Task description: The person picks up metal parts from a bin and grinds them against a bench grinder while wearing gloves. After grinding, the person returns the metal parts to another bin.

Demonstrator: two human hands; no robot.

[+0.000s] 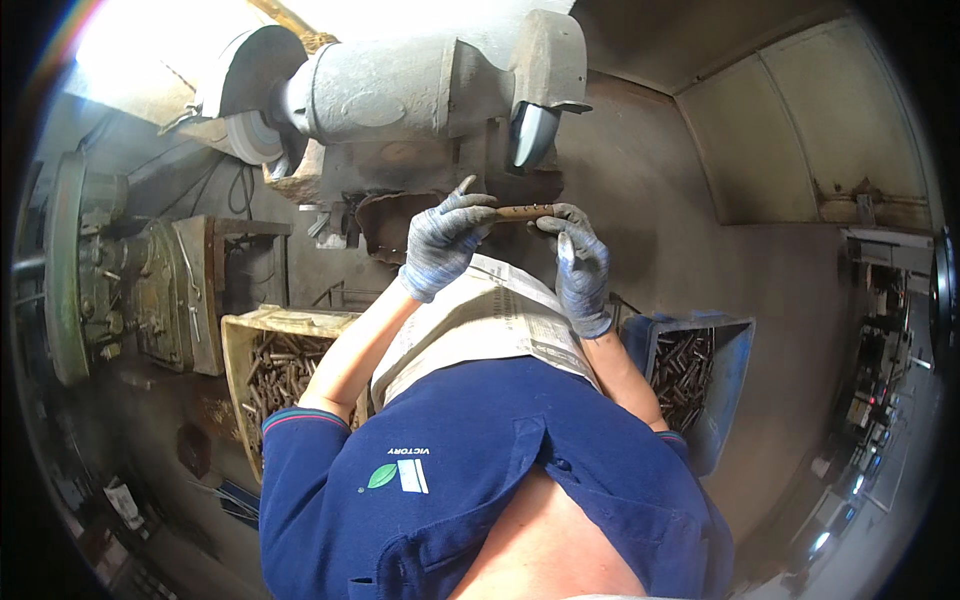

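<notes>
My left hand (440, 243) and my right hand (582, 268) both wear grey-blue work gloves. Between them they hold a short brownish metal rod (522, 213), level and sideways, with a row of small marks or bumps along it. The left fingers pinch one end, with one finger raised off it. At the other end the right fingertips are closed around the rod. Just beyond stands a grey bench grinder (385, 90); its right wheel (535, 135) is closest to the rod, which is apart from it.
A yellowish crate (290, 321) at my left and a blue crate (733, 385) at my right hold many small metal rods. The grinder's left wheel (252, 138) sits under a guard. A greenish machine (150, 290) stands far left. Newspaper (490, 320) covers my lap.
</notes>
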